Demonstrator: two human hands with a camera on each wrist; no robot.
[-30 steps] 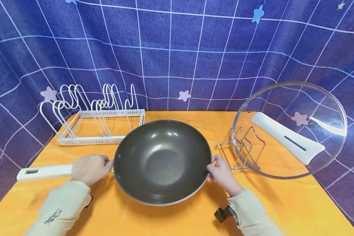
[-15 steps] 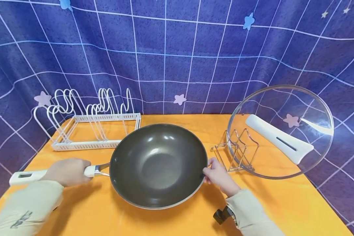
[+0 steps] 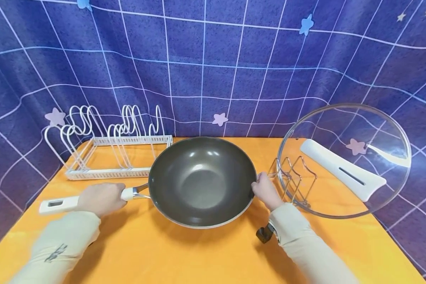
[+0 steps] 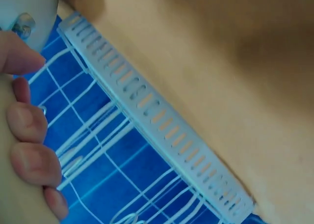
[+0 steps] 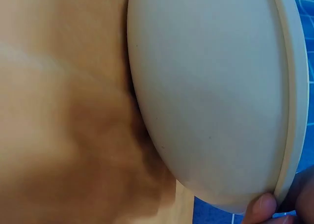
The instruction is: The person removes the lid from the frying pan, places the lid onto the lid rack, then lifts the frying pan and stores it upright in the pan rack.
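Observation:
A wok [image 3: 202, 189] with a dark inside and a cream outside is in the middle of the head view. My left hand [image 3: 101, 198] grips its long white handle [image 3: 58, 204]; in the left wrist view the curled fingers [image 4: 34, 162] wrap round that handle. On the far side from the handle, my right hand [image 3: 266, 190] pinches the rim. The right wrist view shows the cream underside [image 5: 211, 96], with fingertips [image 5: 263, 207] at the rim's lower end. A shadow lies under the wok; whether its base touches the table I cannot tell.
A white wire rack [image 3: 108, 173] stands behind the handle at the left. To the right, a small metal rack [image 3: 299, 179] holds a large glass lid [image 3: 344, 215] upright, its white handle [image 3: 344, 171] facing me. The orange table [image 3: 170, 256] meets a blue gridded curtain [image 3: 213, 79].
My left hand has slid back along the handle, away from the bowl. The wok has shifted slightly away from me and to the right, with both hands on it.

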